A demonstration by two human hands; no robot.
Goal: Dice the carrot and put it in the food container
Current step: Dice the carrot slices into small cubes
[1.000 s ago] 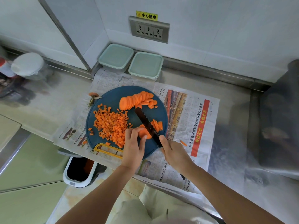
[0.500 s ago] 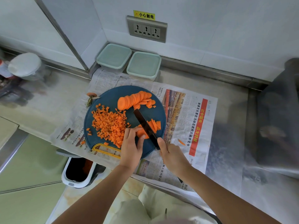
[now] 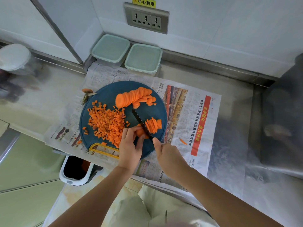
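A round blue cutting board lies on newspaper. On its left is a pile of diced carrot; a row of carrot rounds lies at the back. My left hand pinches a small stack of carrot slices near the board's front. My right hand grips a black knife, whose blade cuts down beside my left fingers. Cut carrot strips lie to the right of the blade. Two lidded pale green food containers stand against the back wall.
The newspaper covers the steel counter. A carrot top lies at the board's left edge, a stray peel on the paper. A white bin hangs below the counter edge. A socket strip is on the wall. A white-lidded jar stands far left.
The knife has worked leftward through the held slices, leaving more strips to its right. My left hand has kept its hold. The camera has tilted slightly.
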